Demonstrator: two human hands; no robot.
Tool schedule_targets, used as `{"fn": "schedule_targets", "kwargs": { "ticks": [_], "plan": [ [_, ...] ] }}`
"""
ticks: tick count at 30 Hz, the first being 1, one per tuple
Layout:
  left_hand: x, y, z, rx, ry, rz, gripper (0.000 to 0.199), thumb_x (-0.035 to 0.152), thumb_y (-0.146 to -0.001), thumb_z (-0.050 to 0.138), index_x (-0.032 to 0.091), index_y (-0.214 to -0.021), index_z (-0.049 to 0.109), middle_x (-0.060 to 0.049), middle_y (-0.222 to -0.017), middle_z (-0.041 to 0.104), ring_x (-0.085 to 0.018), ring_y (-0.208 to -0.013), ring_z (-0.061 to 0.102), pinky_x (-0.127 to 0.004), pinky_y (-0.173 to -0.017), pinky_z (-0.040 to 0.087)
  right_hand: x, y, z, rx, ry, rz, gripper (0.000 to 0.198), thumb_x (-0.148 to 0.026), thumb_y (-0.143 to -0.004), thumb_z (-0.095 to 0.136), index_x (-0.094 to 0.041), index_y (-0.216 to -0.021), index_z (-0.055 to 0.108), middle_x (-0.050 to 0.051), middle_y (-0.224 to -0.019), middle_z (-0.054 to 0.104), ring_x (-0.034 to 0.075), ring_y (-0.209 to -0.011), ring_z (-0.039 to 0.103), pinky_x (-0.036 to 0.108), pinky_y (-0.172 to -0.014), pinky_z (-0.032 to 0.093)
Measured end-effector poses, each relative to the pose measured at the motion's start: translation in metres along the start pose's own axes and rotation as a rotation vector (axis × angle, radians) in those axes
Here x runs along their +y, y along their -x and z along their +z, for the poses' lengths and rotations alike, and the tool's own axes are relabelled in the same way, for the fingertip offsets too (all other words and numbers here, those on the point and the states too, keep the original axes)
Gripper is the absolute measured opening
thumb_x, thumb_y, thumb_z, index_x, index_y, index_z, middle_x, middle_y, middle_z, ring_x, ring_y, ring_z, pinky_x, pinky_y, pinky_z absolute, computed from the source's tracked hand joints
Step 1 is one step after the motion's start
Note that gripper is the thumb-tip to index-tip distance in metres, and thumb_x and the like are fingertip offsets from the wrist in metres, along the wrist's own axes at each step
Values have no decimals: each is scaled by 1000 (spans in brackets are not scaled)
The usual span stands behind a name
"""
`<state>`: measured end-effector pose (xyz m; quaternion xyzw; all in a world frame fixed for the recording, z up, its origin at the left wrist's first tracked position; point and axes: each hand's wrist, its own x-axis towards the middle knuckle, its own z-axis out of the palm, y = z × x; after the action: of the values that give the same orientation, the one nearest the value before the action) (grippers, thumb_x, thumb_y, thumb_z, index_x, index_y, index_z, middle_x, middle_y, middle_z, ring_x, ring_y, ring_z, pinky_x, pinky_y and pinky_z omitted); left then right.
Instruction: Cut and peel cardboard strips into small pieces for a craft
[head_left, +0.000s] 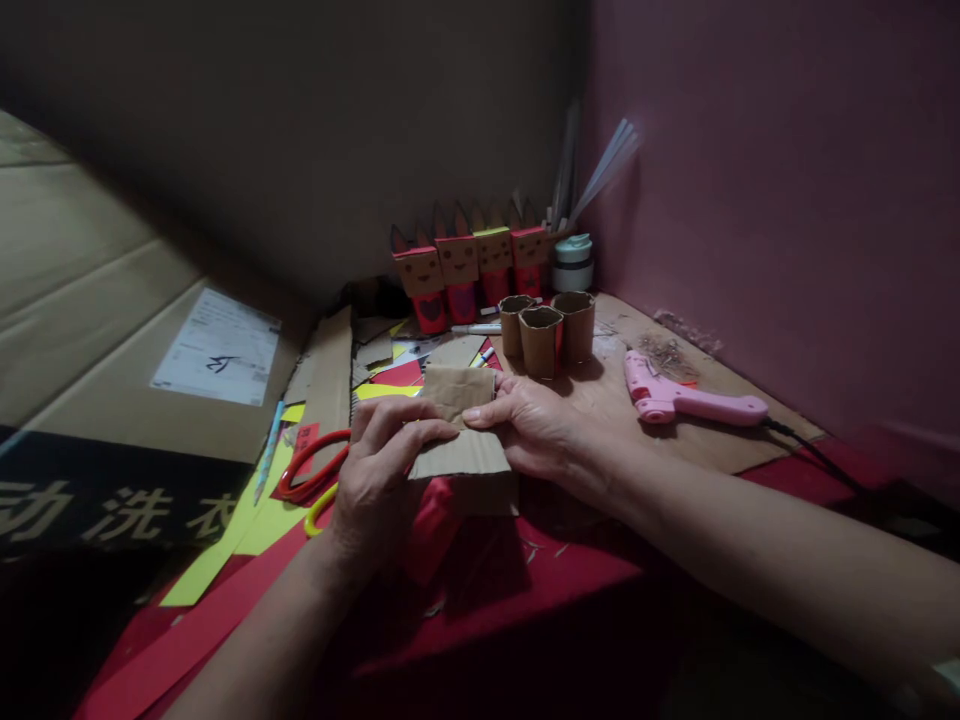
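Between my two hands is a folded piece of cardboard (461, 455), bent into flaps, one standing up at the back and one hanging down at the front. My left hand (382, 460) grips its left side with the fingers bent over the top. My right hand (525, 425) pinches the right side, thumb pressed on the fold. Below the cardboard shows a bit of red paper (431, 530); whether it is joined to the cardboard I cannot tell. Scissors with red and yellow handles (311, 470) lie just left of my left hand.
Three cardboard tubes (541, 345) stand behind my hands. Several cardboard animal figures (457, 262) line the back, beside a lidded jar (574, 265). A pink glue gun (686, 395) with a cord lies right. Yellow paper strips (217, 560) and a large cardboard box (112, 330) are left.
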<state>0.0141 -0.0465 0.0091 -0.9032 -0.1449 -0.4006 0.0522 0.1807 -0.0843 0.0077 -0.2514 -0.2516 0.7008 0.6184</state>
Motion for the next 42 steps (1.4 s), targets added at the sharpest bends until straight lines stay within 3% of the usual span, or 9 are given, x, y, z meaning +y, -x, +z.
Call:
{"fn": "schedule_targets", "kwargs": {
  "ticks": [5,10,17,20,26,30,37,40,42],
  "plan": [
    [-1,-1,6,62,209,-286,4,22,-84,60,22,-80,62,-4,-94,57,-19,-93,54,-35,-84,46,2,1,1,-57,81,-77,42,5,-59,59,-16,-95,62,2,-79,71,18,-78,68,32,-75,57],
    [4,-9,9,195,619,-698,23,26,-68,75,21,-79,56,-1,-92,59,-16,-87,58,-29,-75,50,2,4,2,-201,143,-93,49,5,-58,56,-16,-102,65,6,-100,71,20,-96,65,35,-85,55],
    [5,-11,0,43,669,-933,20,25,-62,75,18,-70,57,2,-68,61,-14,-67,57,-27,-63,46,4,3,-9,-279,265,-29,58,0,-54,46,-15,-106,67,6,-90,70,21,-88,64,38,-83,54],
    [2,-6,1,-18,559,-895,17,27,-66,71,19,-72,57,2,-65,58,-15,-63,55,-27,-60,44,2,6,-10,-296,420,-70,52,-1,-60,53,-17,-108,67,3,-93,70,18,-87,63,32,-81,51],
    [3,3,10,-69,-9,-409,14,24,-76,55,22,-66,46,2,-61,45,-14,-55,44,-26,-52,35,5,6,-7,-281,660,-134,23,-25,-84,60,-18,-103,70,2,-90,70,14,-82,63,28,-78,49],
    [7,5,12,-93,-149,-399,18,29,-78,57,22,-69,43,3,-61,43,-14,-50,44,-26,-46,31,9,6,-5,-263,675,-218,21,-26,-88,54,-19,-95,73,1,-83,70,13,-82,64,27,-78,49],
    [10,3,5,84,156,-546,44,32,-72,73,21,-109,52,0,-83,61,-15,-68,59,-26,-61,47,5,8,-4,-202,578,-133,26,-37,-86,59,-16,-99,69,3,-75,68,13,-67,65,25,-61,52],
    [12,0,3,13,331,-536,24,30,-79,66,22,-101,60,-1,-87,65,-16,-77,61,-27,-70,49,4,10,-3,-226,544,-82,29,-41,-84,62,-13,-92,67,4,-70,68,13,-60,64,24,-56,53],
    [13,-3,2,21,449,-667,17,32,-78,67,20,-90,62,1,-77,64,-14,-68,59,-26,-64,49,4,10,-2,-238,530,-21,29,-41,-86,60,-12,-90,66,5,-68,68,12,-56,63,22,-51,52]
  ]
}}
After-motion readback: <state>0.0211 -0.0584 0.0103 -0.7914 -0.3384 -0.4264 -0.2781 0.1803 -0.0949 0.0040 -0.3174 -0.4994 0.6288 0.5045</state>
